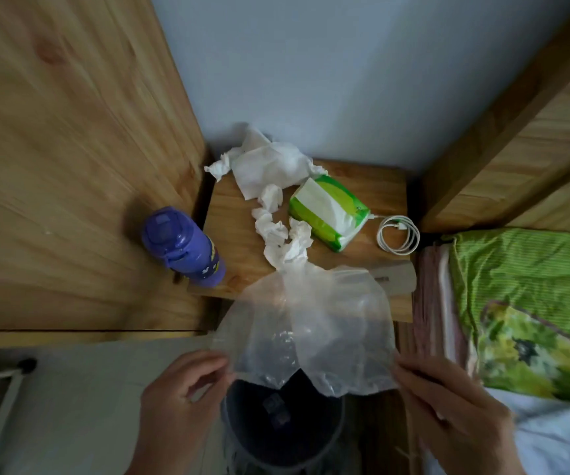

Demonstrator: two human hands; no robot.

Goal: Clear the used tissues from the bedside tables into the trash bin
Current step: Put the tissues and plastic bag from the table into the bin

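Observation:
Several crumpled white tissues [276, 186] lie across the wooden bedside table [228, 214], from its back left corner down toward its front edge. A clear plastic bag [311, 323] is spread out above a dark round trash bin [283, 426] that stands on the floor in front of the table. My left hand [180, 402] pinches the bag's left edge. My right hand [448, 409] holds its right edge. The bag covers part of the table's front edge and the far side of the bin's mouth.
On the table also lie a green and white tissue pack [331, 214] and a coiled white cable [398, 234]. A purple bottle [184, 248] stands at its left edge. A wooden panel [71, 166] rises on the left. Bedding [523, 303] lies on the right.

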